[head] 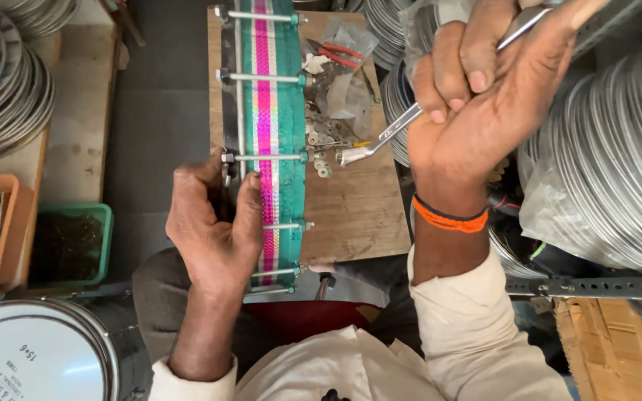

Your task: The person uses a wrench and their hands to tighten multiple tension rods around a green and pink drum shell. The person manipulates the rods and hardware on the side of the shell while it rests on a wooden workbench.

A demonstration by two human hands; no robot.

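Right hand grip closed around a metal socket wrench, socket end just off a tension rod. Left hand grip clamps the green-and-pink drum shell edge. Wooden table beneath; metal rims stacked beyond.

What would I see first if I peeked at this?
The shiny green and pink striped drum shell in the middle, standing on its edge on a wooden board. The left hand grips it, and the right hand holds a silver socket wrench to its right.

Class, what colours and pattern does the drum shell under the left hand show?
Green drum shell with a pink striped centre band; head view.
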